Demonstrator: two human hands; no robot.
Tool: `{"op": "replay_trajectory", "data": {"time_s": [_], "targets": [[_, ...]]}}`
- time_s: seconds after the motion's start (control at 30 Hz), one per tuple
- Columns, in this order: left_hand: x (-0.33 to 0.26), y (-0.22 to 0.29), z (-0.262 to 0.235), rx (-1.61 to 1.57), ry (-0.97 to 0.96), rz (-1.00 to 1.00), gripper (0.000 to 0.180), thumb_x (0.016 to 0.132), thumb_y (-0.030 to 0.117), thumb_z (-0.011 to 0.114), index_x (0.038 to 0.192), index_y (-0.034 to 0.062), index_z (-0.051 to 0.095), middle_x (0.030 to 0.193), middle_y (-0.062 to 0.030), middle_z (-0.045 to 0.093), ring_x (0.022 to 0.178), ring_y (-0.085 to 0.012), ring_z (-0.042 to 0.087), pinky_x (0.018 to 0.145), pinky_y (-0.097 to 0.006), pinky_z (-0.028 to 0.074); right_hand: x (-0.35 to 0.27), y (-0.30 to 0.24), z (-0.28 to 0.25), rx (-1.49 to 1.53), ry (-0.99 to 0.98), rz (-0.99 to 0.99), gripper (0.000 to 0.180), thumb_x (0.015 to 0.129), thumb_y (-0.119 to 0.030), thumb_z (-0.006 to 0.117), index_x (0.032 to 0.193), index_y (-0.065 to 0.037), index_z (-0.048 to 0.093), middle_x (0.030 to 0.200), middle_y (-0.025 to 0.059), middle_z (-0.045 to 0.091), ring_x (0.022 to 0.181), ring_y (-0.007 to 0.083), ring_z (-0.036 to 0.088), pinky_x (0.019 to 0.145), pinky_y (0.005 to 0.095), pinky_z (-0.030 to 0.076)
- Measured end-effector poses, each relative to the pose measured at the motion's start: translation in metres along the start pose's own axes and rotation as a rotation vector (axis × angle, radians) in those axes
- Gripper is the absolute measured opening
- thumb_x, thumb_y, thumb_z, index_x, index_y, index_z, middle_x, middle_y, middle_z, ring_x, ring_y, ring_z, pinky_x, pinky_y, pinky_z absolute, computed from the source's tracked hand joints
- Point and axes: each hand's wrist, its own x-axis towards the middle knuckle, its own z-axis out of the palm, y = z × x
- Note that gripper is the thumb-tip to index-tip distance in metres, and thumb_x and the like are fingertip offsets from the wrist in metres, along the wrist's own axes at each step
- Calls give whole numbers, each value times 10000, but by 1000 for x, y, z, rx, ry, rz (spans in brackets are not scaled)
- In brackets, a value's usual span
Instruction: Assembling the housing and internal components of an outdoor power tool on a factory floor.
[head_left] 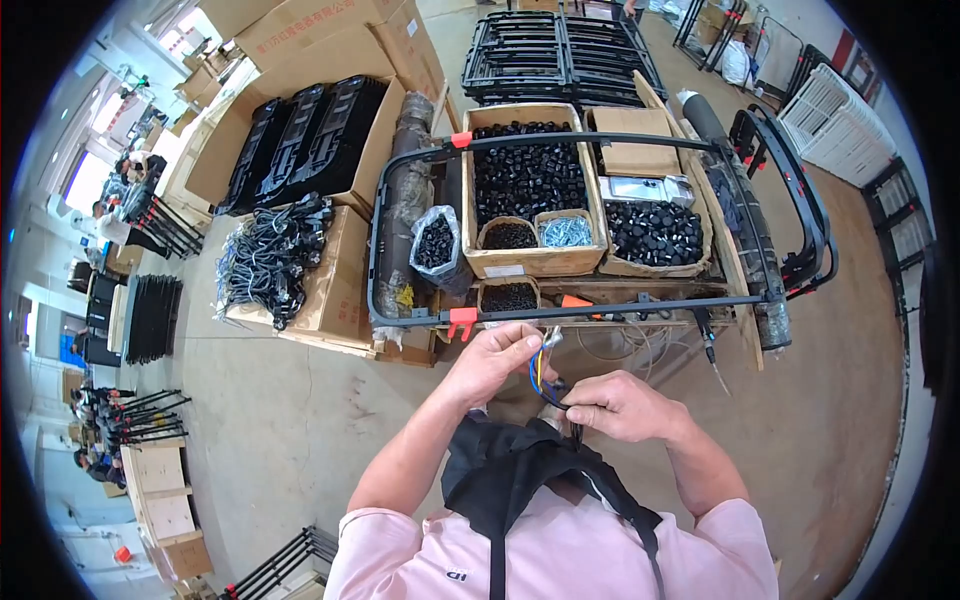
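Observation:
Close in front of my body I hold an electrical cable (537, 374) with blue and yellow wires showing at its end. My left hand (492, 362) pinches the wire end, where a small whitish connector (553, 338) sticks out past the fingertips. My right hand (625, 405) grips the black-sheathed part, fingers curled and thumb on top. Just beyond my hands lies a black tubular frame (600, 308) with red clips (461, 322), resting across the worktable. What the cable runs to below my right hand is hidden.
On the table stand a wooden box of black caps (530, 170), a bin of round black parts (655, 235), a tub of screws (566, 232) and a bag of black pieces (436, 244). Left are bundled cables (270, 255) on a carton. Wrapped rollers (405, 180) flank the boxes.

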Motion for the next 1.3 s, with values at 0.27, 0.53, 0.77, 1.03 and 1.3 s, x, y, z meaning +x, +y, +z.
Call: {"op": "replay_trajectory", "data": {"time_s": [0.27, 0.53, 0.77, 1.03, 1.3], "targets": [[-23, -11, -38, -471, 4, -29, 109, 1045, 86, 570, 1144, 58, 607, 1001, -92, 712, 952, -267, 757, 920, -404, 617, 35, 11, 29, -78, -62, 40, 235, 1061, -217, 638, 1113, -16, 751, 905, 114, 711, 802, 256, 737, 694, 381, 568], [-47, -27, -77, -510, 121, -76, 272, 1030, 40, 513, 1299, 51, 553, 1054, -115, 678, 991, -303, 750, 936, -416, 629, 77, 5, 54, -134, 73, 87, 206, 1016, -184, 680, 1106, -11, 749, 912, 144, 692, 834, 345, 686, 746, 421, 547], [-54, -25, -117, 575, 92, 342, 341, 1016, 60, 557, 1306, 104, 732, 1433, -147, 620, 1425, -307, 528, 1187, -449, 438, 112, 13, 75, -102, 4, 91, 252, 1061, -229, 632, 1115, -24, 767, 977, 133, 738, 867, 289, 702, 807, 398, 557], [-64, -25, -154, 810, 171, 419, 286, 1075, 275, 625, 1188, 41, 745, 1109, -112, 784, 1214, -262, 678, 1067, -434, 501, 148, 19, 101, -57, -72, 270, 276, 1055, -243, 615, 1083, -12, 763, 999, 141, 758, 933, 321, 731, 855, 417, 562], [-73, -82, -179, -234, 301, 5, 198, 1145, 196, 492, 1148, 16, 575, 851, -45, 644, 844, -168, 699, 808, -315, 553, 178, 69, 147, -72, -129, 384, 289, 1044, -297, 620, 1072, -35, 737, 933, 195, 717, 888, 363, 704, 821, 446, 542]]}}
